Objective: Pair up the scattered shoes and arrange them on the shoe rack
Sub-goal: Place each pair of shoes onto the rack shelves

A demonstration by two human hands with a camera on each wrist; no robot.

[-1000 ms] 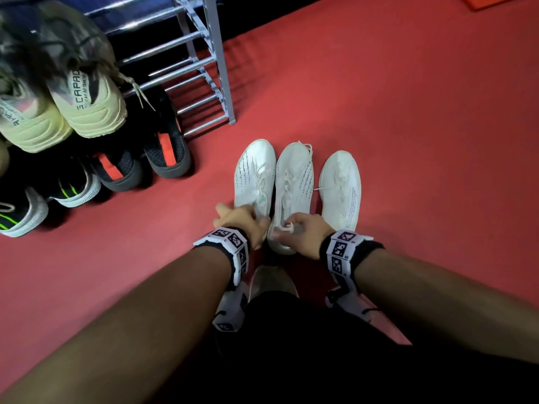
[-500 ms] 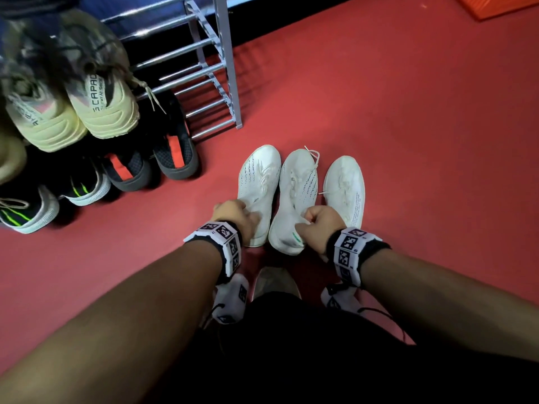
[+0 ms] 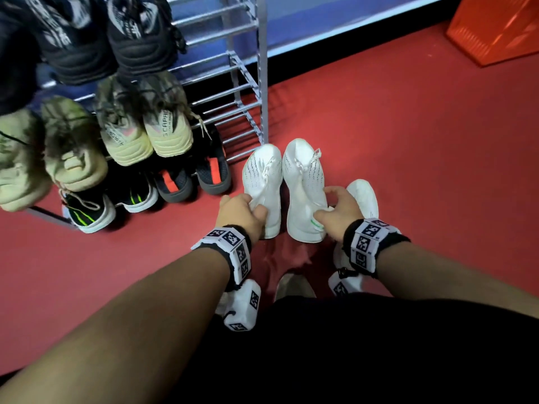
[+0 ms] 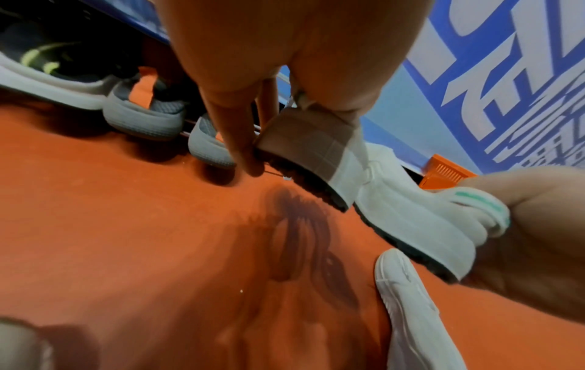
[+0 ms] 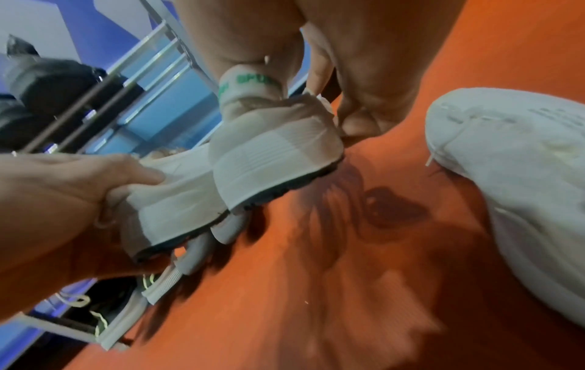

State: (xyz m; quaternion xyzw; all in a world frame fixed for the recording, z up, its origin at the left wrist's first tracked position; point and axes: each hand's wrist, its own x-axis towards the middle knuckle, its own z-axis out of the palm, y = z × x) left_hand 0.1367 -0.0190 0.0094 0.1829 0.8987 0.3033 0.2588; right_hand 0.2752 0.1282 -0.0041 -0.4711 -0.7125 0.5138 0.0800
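Observation:
Two matching white knit sneakers hang side by side just above the red floor, toes toward the shoe rack (image 3: 248,83). My left hand (image 3: 250,209) grips the heel of the left sneaker (image 3: 264,176). My right hand (image 3: 328,209) grips the heel of the right sneaker (image 3: 304,182), the one with a green-lettered pull tab (image 5: 250,82). In both wrist views the heels (image 4: 310,145) (image 5: 275,155) are off the floor, with shadows under their dark soles. A third white shoe (image 3: 363,196) lies on the floor to the right, partly behind my right wrist.
The rack's left side holds black, olive and dark sneakers (image 3: 145,126), with more pairs on the floor row beneath (image 3: 175,182). The bars on its right side (image 3: 233,62) are bare. An orange crate (image 3: 495,27) stands at the far right by the blue wall.
Both hands have lifted the two white sneakers by their heels and carried them forward toward the rack. The third white shoe has stayed on the floor.

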